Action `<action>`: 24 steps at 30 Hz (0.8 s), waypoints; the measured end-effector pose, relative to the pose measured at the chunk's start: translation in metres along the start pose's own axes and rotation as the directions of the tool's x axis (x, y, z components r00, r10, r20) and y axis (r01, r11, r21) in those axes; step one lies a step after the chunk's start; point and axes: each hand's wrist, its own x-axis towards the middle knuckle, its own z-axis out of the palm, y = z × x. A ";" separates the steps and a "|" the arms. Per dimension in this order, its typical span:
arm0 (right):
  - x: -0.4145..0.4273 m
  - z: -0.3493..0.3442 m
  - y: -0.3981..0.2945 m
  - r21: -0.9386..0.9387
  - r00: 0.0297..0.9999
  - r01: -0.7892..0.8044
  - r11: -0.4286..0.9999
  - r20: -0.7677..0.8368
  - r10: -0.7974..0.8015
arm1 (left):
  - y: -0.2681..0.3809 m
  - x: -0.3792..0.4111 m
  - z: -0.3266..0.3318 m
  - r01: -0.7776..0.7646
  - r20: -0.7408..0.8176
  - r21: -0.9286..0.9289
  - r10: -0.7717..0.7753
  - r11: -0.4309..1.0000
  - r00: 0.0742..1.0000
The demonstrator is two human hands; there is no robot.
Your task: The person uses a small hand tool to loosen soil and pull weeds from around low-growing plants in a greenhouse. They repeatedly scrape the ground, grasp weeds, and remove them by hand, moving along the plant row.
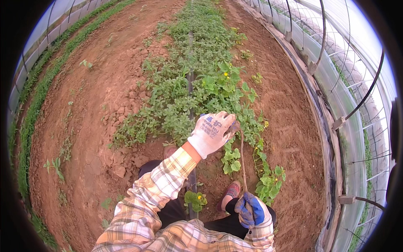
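My right hand (252, 210), in a soiled blue-coated glove, is closed around the lower end of a thin wooden stick (242, 157), perhaps a tool handle. The stick runs forward to the fingers of my left hand (215, 130), where its far end is lost from sight. That hand wears a white knit glove bearing printed writing. Its fingers curl down at the near edge of low leafy weeds (170, 110), and what they grip is hidden. Yellow-flowered cucumber-like vines (269, 184) grow beside the stick, with more leaves (231, 160) beneath it.
A black drip hose (190, 82) runs lengthwise through the weeds. A small flowering plant (195, 201) stands close to my legs, near my shoe (233, 190). Bare reddish soil (91, 126) flanks the bed. Along the right lies a plastic-film greenhouse wall (352, 157) with hoops.
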 end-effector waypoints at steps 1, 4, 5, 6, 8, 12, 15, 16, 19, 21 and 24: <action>0.000 0.001 0.000 -0.005 1.000 0.004 1.000 -0.006 -0.004 | -0.001 -0.001 0.001 0.003 0.007 0.012 -0.003 1.000 1.000; 0.000 0.004 0.000 -0.007 1.000 0.003 1.000 -0.010 -0.003 | -0.002 -0.003 0.003 0.024 0.068 0.032 -0.026 0.999 0.997; 0.000 0.003 0.000 0.002 1.000 -0.006 1.000 -0.003 0.006 | -0.002 -0.003 0.002 0.039 0.114 0.027 -0.042 0.999 0.993; 0.001 0.001 0.000 0.011 1.000 -0.015 1.000 0.004 0.015 | 0.000 -0.002 0.001 0.055 0.160 0.023 -0.058 0.998 0.985; 0.005 0.002 0.000 0.126 0.999 0.047 0.991 -0.001 -0.047 | 0.016 -0.003 -0.003 -0.093 0.431 -0.045 0.103 0.995 0.896; 0.010 0.001 -0.003 0.294 0.976 0.146 0.945 0.113 -0.186 | 0.045 -0.036 0.021 -0.266 0.573 -0.159 0.308 0.951 0.759; 0.013 -0.009 -0.001 0.331 0.945 0.142 0.933 0.235 -0.228 | 0.020 -0.021 0.015 -0.181 0.390 -0.041 0.183 0.983 0.903; 0.009 -0.006 -0.001 0.328 0.954 0.158 0.931 0.194 -0.230 | 0.016 -0.021 0.016 -0.129 0.291 -0.056 0.140 0.990 0.946; 0.008 -0.009 -0.002 0.296 0.952 0.160 0.942 0.205 -0.226 | 0.010 -0.012 0.003 0.131 0.265 -0.115 -0.096 0.985 0.959; 0.007 -0.011 -0.002 0.292 0.949 0.156 0.944 0.220 -0.225 | 0.009 -0.007 0.002 0.152 0.203 -0.053 -0.138 0.987 0.969; 0.002 -0.010 0.003 0.318 0.973 0.103 0.942 0.166 -0.162 | 0.009 -0.003 0.003 0.089 0.111 -0.028 -0.086 0.996 0.990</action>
